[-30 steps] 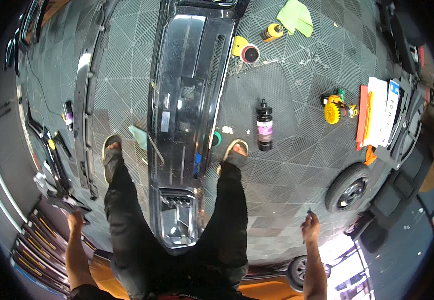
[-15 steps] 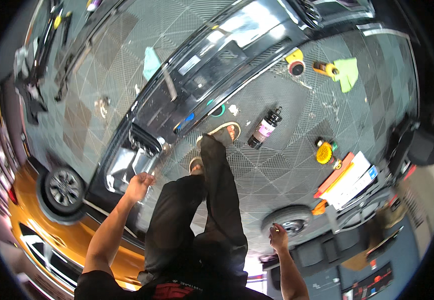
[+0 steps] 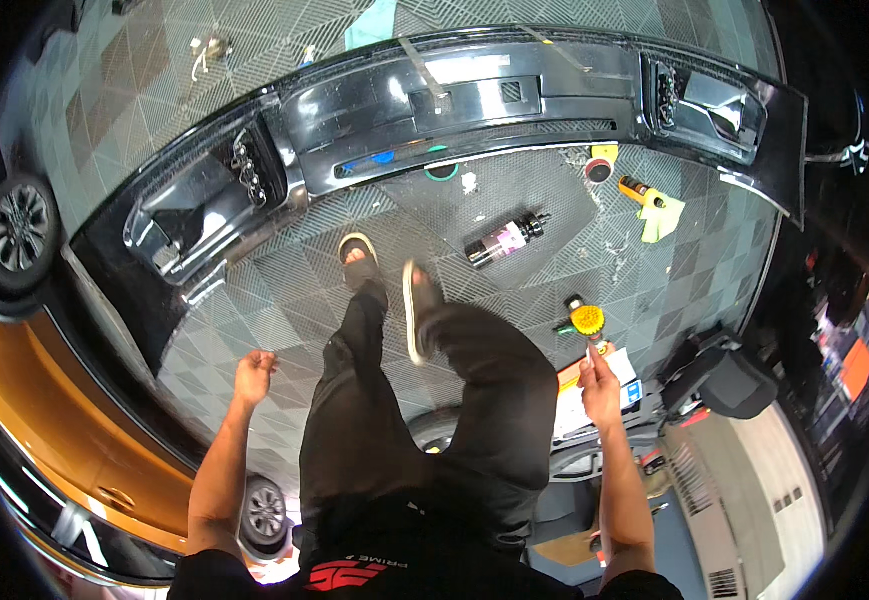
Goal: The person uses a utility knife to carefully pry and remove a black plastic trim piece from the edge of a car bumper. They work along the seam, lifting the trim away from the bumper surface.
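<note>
My left hand (image 3: 256, 377) hangs over the floor to the left of my legs, half curled, fingers slightly apart and nothing seen in them. On the right, my right hand (image 3: 601, 389) is closed in a pinch; a small pale bit shows at its fingertips, too small to name. Just beyond it in the picture lies a power tool with a round yellow brush (image 3: 588, 320). Papers (image 3: 623, 372) appear beside and behind that hand. A long black car bumper (image 3: 355, 115) lies across the floor ahead of my feet, touched by neither hand.
A black bottle with a pinkish label (image 3: 503, 243) lies on its side before the bumper. Near it are a yellow-and-red polishing pad (image 3: 601, 165), an orange bottle (image 3: 639, 190) and a light green cloth (image 3: 662, 217). An orange car (image 3: 65, 390) stands left; a black seat (image 3: 725, 385) right.
The view has turned, so the bumper now lies across the picture instead of diagonally. My feet have stepped. My right hand has come up from the tyre to beside the papers and yellow brush.
</note>
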Demonstrator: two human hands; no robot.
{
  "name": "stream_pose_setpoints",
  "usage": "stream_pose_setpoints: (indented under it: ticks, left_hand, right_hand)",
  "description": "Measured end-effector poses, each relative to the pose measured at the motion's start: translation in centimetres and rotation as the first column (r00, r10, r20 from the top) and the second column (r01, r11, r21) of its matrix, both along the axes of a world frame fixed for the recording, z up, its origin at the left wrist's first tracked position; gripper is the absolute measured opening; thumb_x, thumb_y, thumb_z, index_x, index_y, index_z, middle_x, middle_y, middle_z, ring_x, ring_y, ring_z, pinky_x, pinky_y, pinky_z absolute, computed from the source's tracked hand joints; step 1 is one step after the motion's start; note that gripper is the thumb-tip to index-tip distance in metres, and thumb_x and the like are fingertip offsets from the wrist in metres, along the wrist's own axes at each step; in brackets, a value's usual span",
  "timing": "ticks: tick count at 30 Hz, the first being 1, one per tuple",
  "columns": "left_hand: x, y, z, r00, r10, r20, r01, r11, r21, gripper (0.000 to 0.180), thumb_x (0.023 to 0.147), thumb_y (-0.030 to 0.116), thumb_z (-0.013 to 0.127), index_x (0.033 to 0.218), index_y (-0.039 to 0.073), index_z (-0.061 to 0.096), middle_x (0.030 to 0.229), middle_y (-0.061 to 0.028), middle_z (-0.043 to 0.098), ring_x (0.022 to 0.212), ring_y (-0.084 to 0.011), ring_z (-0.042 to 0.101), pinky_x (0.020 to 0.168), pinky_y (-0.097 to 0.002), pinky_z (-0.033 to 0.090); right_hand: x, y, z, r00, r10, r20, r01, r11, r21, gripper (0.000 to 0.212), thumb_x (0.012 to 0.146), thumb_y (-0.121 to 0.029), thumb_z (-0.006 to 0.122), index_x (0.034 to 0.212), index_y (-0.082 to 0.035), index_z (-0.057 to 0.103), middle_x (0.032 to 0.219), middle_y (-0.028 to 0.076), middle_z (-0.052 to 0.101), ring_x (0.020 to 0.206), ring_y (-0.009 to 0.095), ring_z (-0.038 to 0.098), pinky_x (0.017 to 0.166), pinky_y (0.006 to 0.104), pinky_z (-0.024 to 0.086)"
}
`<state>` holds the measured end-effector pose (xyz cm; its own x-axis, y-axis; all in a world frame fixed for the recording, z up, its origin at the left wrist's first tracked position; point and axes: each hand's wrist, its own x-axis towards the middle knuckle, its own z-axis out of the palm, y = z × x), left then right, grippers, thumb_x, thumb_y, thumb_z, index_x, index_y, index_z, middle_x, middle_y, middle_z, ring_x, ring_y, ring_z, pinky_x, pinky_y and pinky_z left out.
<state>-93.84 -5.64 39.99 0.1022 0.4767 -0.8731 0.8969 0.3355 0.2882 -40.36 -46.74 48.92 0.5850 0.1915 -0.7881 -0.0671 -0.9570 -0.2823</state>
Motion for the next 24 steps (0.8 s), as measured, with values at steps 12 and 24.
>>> stream_pose_setpoints:
  ticks: [12,24]
  left_hand:
    - [14.4,-7.0,-4.6,0.999,0.013,0.049,-0.023,0.977,0.213,0.044,0.102,0.04,0.061,0.099,-0.003,0.071,0.083,-0.0122,0.072,0.077,-0.0183,0.065,0.074,-0.0367,0.053]
    - [33.4,-4.5,-28.7,0.904,-0.383,0.189,0.204,0.776,0.597,0.025,0.104,0.017,0.057,0.119,0.002,0.071,0.119,-0.0182,0.07,0.116,-0.035,0.064,0.103,-0.042,0.048]
  right_hand:
    - [14.6,15.0,-12.3,0.895,0.423,-0.144,-0.399,0.902,0.166,0.046,0.102,-0.024,0.061,0.141,-0.001,0.059,0.09,0.023,0.075,0.081,0.035,0.075,0.079,0.0435,0.056]
    - [-0.5,25.7,-43.8,0.786,0.16,-0.597,0.108,0.915,0.388,0.044,0.106,-0.022,0.058,0.145,-0.003,0.056,0.061,0.001,0.058,0.044,0.009,0.049,0.042,0.0268,0.039]
